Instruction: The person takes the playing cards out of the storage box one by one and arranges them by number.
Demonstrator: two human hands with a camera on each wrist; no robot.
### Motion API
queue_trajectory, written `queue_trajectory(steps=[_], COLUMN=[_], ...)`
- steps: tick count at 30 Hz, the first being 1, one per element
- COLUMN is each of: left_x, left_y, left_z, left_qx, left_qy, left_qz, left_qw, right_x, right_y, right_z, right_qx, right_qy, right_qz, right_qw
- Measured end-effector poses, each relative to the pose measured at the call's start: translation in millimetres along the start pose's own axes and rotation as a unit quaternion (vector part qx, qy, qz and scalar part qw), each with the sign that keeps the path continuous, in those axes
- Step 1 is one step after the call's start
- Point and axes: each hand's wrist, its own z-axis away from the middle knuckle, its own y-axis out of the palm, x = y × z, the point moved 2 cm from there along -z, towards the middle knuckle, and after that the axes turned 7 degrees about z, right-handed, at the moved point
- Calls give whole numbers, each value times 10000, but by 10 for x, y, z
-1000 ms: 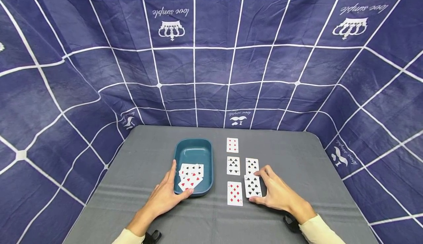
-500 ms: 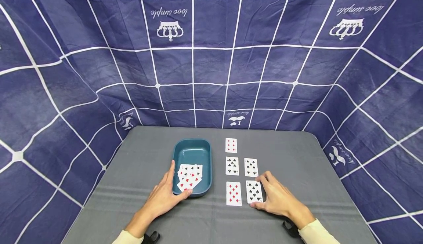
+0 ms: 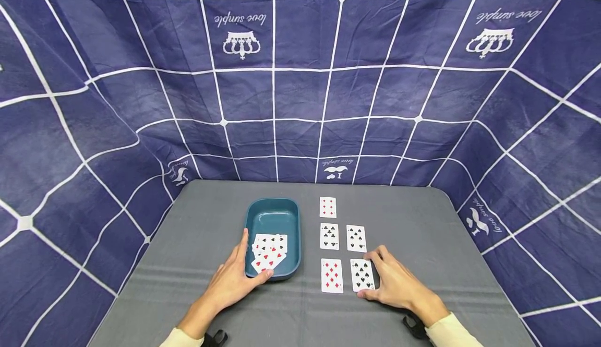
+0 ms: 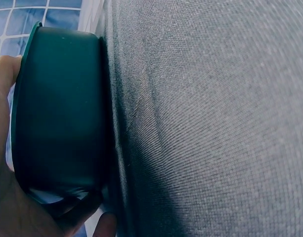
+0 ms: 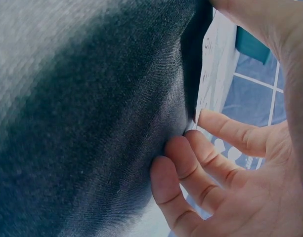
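My right hand (image 3: pixel 396 279) pinches a spade playing card (image 3: pixel 362 275) by its far and near ends, thumb at the near edge and a fingertip at the far one. In the right wrist view that card (image 5: pixel 204 64) is seen nearly edge-on, bowed a little off the grey cloth. My left hand (image 3: pixel 233 275) holds the teal box (image 3: pixel 274 220) at its near left corner, thumb across the near side and fingers along the left wall. Several cards (image 3: pixel 269 253), hearts and black suits, lie overlapped inside the box.
Left of the pinched card lies a diamond card (image 3: pixel 332 275). Beyond are a club card (image 3: pixel 329 236), another spade card (image 3: pixel 356 238) and a farther diamond card (image 3: pixel 327 207). The grey table (image 3: pixel 399 206) ends against a blue checked curtain (image 3: pixel 300 96).
The spade card in my right hand has slid toward me, off the farther spade card it overlapped, and now lies beside the near diamond card. My left hand stays on the box.
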Motion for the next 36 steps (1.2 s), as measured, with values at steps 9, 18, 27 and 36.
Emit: queue_trajectory(steps=[9,18,27,36], left_x=[17,26,23,14], left_y=[-5,-12,2,-27], left_z=[3,20,24,43], left_qx=[18,-31,-57,-13], left_qy=[-13,18,10,-31], left_qz=[73,83,85,125], left_qw=[10000,10000,9999,9999], right_x=[19,96,386,782], right_y=[-2,-64,-190,-284], right_z=[-2,-34,-294,-693], right_qx=[186,183,-733,-893], right_qy=[63,5,-703,-1587], right_qz=[39,317,825,682], right_qw=[9998,9993,9914,9809])
